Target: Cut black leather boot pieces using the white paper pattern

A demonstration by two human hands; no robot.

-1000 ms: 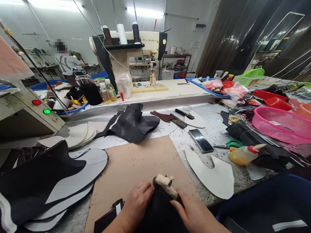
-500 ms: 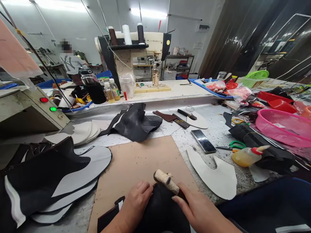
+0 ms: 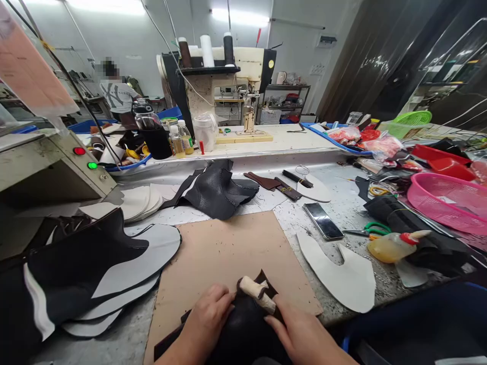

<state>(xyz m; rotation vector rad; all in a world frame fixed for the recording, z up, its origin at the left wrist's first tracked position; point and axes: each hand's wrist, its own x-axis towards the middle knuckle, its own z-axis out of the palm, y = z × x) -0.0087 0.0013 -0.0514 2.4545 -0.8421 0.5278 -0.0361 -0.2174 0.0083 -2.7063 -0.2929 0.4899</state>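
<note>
My left hand [image 3: 207,318] lies with curled fingers pressed on a black leather piece [image 3: 243,332] at the near edge of a brown cardboard mat [image 3: 224,253]. My right hand [image 3: 300,334] grips a pale, cream-coloured stick-like tool [image 3: 257,293] and presses it onto the same leather piece. The tool points up and to the left, its tip between my two hands. A brown edge of the leather [image 3: 271,280] peeks out just beyond the tool.
Stacked black and grey cut pieces [image 3: 95,268] lie left. A black leather upper [image 3: 216,190], a phone [image 3: 323,221], a white cut-out [image 3: 338,271], green scissors [image 3: 367,229], a glue bottle [image 3: 395,244] and a pink basket [image 3: 445,200] sit right. A sewing machine [image 3: 224,76] stands behind. A person stands far left.
The view has shifted slightly, so the bench contents sit a little more to the right. My hands and the tool stay on the leather piece, whose brown edge now shows beyond the tool.
</note>
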